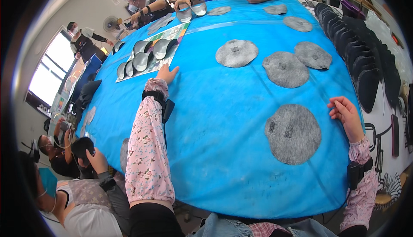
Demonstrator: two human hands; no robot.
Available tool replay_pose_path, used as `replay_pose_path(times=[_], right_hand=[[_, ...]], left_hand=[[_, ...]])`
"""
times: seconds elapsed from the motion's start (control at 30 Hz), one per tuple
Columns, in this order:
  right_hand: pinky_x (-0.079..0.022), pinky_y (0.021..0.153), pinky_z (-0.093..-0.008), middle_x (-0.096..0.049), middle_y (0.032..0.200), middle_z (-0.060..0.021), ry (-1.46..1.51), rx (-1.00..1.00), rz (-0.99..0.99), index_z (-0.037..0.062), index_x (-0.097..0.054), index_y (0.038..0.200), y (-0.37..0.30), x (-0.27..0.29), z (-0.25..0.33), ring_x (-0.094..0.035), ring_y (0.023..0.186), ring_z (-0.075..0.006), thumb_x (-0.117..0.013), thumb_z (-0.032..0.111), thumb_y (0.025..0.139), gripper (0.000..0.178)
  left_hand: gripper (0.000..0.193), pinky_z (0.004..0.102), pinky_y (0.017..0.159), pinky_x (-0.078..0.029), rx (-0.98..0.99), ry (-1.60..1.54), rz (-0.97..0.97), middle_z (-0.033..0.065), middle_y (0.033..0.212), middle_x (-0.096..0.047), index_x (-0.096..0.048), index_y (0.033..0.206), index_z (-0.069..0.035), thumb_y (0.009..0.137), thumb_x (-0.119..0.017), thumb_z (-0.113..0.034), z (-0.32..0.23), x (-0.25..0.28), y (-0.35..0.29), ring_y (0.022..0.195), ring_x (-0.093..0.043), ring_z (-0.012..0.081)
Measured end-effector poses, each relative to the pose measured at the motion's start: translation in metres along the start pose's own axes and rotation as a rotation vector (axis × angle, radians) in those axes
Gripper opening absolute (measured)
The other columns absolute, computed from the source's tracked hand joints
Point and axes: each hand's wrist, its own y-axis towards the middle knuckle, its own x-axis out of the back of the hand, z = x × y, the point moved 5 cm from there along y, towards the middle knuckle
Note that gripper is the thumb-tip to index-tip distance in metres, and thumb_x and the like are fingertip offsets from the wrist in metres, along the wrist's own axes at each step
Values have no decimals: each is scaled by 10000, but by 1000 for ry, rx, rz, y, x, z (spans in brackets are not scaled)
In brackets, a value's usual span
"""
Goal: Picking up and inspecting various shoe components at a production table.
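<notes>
My left hand [167, 74] reaches forward over the blue table cover [206, 116], thumb and fingers apart and nothing visible in them. Just beyond it, several curved, shiny grey shell-like pieces [162, 49] rest on a printed sheet [170, 62]. Toward the table's right edge, my right hand [346, 115] hovers with loosely bent fingers, apparently holding nothing. Nearest to that hand lies a large, roundish grey fabric piece [297, 140] with small dark patches. Farther off, two similar pieces overlap, one [285, 70] beside the other [316, 56]. Another fabric piece [236, 52] lies to their left.
A long row of overlapping black curved pieces [350, 49] lines the right side. Across the table a co-worker's hand [183, 2] touches shiny curved pieces [185, 15]. At lower left another person's hand [98, 159] holds a black item [81, 147]. More people work beyond.
</notes>
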Motion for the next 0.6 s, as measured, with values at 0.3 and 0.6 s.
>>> replay_pose_path(times=[0.3, 0.6], right_hand=[[-453, 686, -196, -600, 921, -56, -15, -12, -42, 21, -565, 1046, -5, 0, 5, -557, 741, -71, -486, 190, 937, 216], [-452, 652, -195, -604, 911, -53, -68, -34, -96, 23, -564, 1030, -5, 5, 8, -555, 718, -67, -495, 196, 932, 211]], left_hand=[[814, 399, 1068, -263, 49, 74, -188, 267, 1382, -332, -334, 1359, 13, 824, -474, -584, 59, 22, 56, 1290, -321, 383], [744, 413, 1082, -230, -132, 83, -86, 174, 1432, -306, -400, 1345, -56, 823, -483, -579, 8, 2, 72, 1329, -275, 324]])
